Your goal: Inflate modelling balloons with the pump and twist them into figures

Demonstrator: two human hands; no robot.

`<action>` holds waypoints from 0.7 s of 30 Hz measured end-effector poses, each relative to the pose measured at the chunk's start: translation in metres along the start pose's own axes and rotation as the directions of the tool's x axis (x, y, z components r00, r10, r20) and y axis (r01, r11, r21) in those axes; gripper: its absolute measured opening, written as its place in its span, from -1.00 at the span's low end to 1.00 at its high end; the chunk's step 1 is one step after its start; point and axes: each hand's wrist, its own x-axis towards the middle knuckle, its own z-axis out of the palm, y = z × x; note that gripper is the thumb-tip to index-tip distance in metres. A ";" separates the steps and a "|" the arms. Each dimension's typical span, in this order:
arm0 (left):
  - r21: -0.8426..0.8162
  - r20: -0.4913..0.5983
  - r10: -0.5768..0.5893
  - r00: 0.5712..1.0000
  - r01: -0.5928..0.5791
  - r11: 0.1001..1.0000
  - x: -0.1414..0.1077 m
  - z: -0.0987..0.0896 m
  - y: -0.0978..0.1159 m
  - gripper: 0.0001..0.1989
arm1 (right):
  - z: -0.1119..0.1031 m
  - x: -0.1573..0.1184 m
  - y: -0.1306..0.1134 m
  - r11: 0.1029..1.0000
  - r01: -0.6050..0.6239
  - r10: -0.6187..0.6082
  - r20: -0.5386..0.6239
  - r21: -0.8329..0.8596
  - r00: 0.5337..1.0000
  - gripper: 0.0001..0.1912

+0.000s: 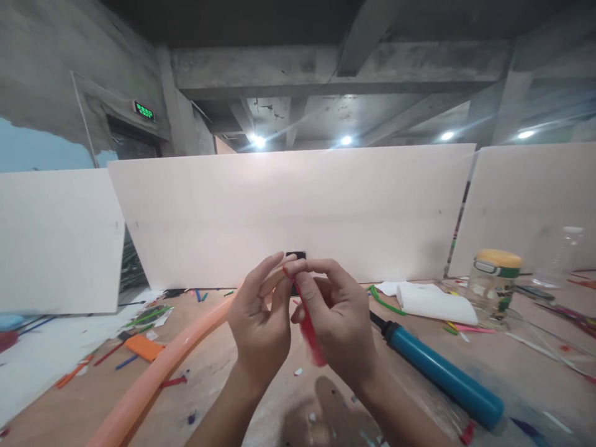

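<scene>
1. Head view: two bare hands meet at the middle of the scene, which serves as the clock's centre, above a brown-covered table (162,416).
2. Right hand (342,316): the thumb and index finger pinch a limp red strip (311,341); the other fingers are curled behind.
3. The red strip lies at the clock's centre, between the two hands, its narrow end up at the fingertips and its wider, blurred part hanging towards 6 o'clock, alongside the right palm.
4. Left hand (261,316): its fingers are bent and partly spread, the tips close to the strip's upper end. Whether they grip it, I cannot tell.
5. A long orange balloon (172,366) runs from the left hand out to 8 o'clock, its far end hidden behind that hand; contact between them is unclear.
6. At 4 o'clock, beside the right forearm, lies a blue pump (442,372), its black nozzle pointing back at the right hand.
7. Just beyond the fingertips, at 12 o'clock, a small black object (295,255) is partly hidden, with a wide white board (298,205) behind it.
8. Around 3 o'clock are a green strip (388,304), a curled white sheet (435,302) and a yellow-lidded container (494,285).
9. At 9 o'clock lies an orange-handled tool (143,347).
</scene>
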 end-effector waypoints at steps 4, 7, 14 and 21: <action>0.075 0.054 0.123 0.991 -0.127 0.989 -0.002 -0.006 -0.006 -0.65 | -0.007 0.004 -0.007 0.980 -0.177 0.163 0.151 0.086 0.975 -0.78; 0.135 0.113 0.219 0.969 -0.233 0.963 -0.002 -0.010 -0.010 -0.58 | -0.013 0.008 -0.011 0.962 -0.250 0.222 0.223 0.109 0.949 -0.77; 0.170 0.175 0.338 0.925 -0.366 0.915 -0.001 -0.012 -0.016 -0.51 | -0.012 0.006 -0.012 0.986 -0.152 0.144 0.113 0.070 0.983 -0.84; 0.257 0.152 0.262 0.953 -0.294 0.921 0.001 -0.010 -0.009 -0.52 | -0.002 -0.002 -0.001 0.996 0.079 -0.080 -0.042 -0.031 0.996 -0.91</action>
